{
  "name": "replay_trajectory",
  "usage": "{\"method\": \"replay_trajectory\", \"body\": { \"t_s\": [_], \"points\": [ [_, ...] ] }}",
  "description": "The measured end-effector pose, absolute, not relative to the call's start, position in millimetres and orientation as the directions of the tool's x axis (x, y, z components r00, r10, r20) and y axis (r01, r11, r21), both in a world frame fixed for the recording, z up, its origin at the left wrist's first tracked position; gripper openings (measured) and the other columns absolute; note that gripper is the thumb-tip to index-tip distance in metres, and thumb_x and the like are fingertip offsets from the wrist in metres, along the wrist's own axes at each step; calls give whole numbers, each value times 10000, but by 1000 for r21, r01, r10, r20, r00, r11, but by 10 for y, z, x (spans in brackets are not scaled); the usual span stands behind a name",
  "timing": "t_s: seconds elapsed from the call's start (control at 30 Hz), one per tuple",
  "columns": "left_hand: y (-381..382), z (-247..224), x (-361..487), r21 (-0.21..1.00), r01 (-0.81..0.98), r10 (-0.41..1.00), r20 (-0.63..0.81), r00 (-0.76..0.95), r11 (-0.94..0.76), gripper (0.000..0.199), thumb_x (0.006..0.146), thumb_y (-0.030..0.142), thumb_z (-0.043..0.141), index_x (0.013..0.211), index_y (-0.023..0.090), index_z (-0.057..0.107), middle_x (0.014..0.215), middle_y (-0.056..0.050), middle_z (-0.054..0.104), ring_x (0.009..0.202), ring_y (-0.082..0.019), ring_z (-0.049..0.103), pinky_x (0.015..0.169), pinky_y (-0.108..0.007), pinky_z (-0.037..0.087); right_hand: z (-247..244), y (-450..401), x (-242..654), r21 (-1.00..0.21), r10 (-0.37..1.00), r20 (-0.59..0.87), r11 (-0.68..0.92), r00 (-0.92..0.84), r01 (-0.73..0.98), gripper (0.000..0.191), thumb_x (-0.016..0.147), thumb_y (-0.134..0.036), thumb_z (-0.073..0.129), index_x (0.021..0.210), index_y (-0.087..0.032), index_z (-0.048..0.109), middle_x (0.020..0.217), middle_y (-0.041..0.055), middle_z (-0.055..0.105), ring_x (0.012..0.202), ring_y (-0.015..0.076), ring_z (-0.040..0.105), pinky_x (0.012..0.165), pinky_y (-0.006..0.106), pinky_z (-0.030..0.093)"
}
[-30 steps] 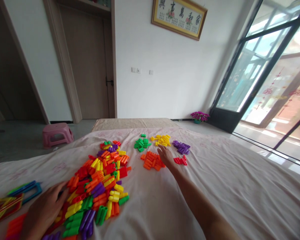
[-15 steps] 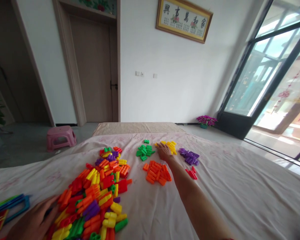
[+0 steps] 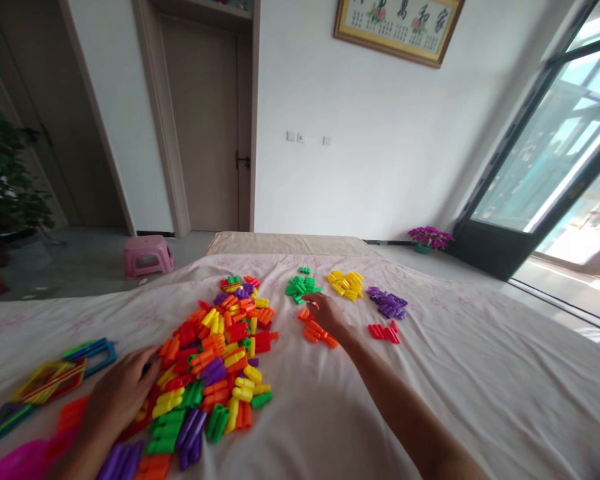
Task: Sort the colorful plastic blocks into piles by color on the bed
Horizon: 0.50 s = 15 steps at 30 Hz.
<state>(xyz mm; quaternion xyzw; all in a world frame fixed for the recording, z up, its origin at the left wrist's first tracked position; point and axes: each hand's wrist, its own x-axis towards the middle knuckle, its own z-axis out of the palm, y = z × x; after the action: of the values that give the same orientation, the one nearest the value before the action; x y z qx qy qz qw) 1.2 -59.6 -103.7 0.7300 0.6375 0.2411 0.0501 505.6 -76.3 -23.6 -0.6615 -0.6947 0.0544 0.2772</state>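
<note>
My left hand (image 3: 117,390) rests at the left edge of a large mixed pile of plastic building blocks (image 3: 213,367) in red, orange, yellow, green and purple. Its fingers reach out against the blocks, with a dark gap between thumb and forefinger; no block shows in its grasp. My right hand (image 3: 325,315) stretches over the far part of the bed, above a group of orange blocks (image 3: 317,335). Its fingers look apart, slightly blurred, the fingertips beside the green blocks (image 3: 300,288). Behind and right lie yellow blocks (image 3: 346,285), purple blocks (image 3: 387,303) and a few red blocks (image 3: 385,332).
Flat coloured frame-like pieces (image 3: 55,380) lie left of my left hand, with something bright pink (image 3: 25,460) below. A wrinkled pale sheet (image 3: 300,413) covers the surface. Beyond it stand a pink stool (image 3: 149,255), a potted plant (image 3: 10,180) and magenta flowers (image 3: 430,237).
My right hand has drawn back from the yellow blocks to above the orange ones. The view has shifted left and down; my left hand stays by the mixed pile.
</note>
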Motion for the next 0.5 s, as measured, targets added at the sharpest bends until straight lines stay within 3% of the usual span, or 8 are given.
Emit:
{"method": "replay_trajectory", "body": {
  "t_s": [0.13, 0.33, 0.5],
  "points": [
    [-616, -1000, 23, 403, 893, 963, 248, 103, -200, 526, 965, 465, 390, 1278, 187, 709, 1361, -114, 749, 1287, -269, 675, 1132, -376, 478, -271, -1144, 4362, -492, 951, 281, 258, -129, 831, 267, 1007, -201, 589, 1187, -229, 784, 1203, 68, 782, 1128, 213, 716, 1000, 297, 503],
    [-649, -952, 49, 389, 899, 956, 280, 92, -200, 459, 958, 424, 422, 1235, 231, 733, 1325, -84, 771, 1250, -251, 688, 1097, -363, 491, -268, -1255, 3840, -343, 985, 126, 153, -116, 927, 230, 1032, -208, 557, 1138, -181, 760, 1160, 113, 753, 1127, 232, 669, 956, 303, 459],
    [-655, -931, 70, 363, 911, 957, 273, 95, -194, 482, 969, 428, 385, 1238, 214, 723, 1328, -90, 766, 1255, -242, 691, 1070, -342, 498, -317, -1258, 3857, -326, 988, 131, 126, -87, 937, 219, 1049, -216, 544, 1113, -186, 752, 1129, 92, 725, 1084, 203, 642, 896, 273, 439]
  ]
}}
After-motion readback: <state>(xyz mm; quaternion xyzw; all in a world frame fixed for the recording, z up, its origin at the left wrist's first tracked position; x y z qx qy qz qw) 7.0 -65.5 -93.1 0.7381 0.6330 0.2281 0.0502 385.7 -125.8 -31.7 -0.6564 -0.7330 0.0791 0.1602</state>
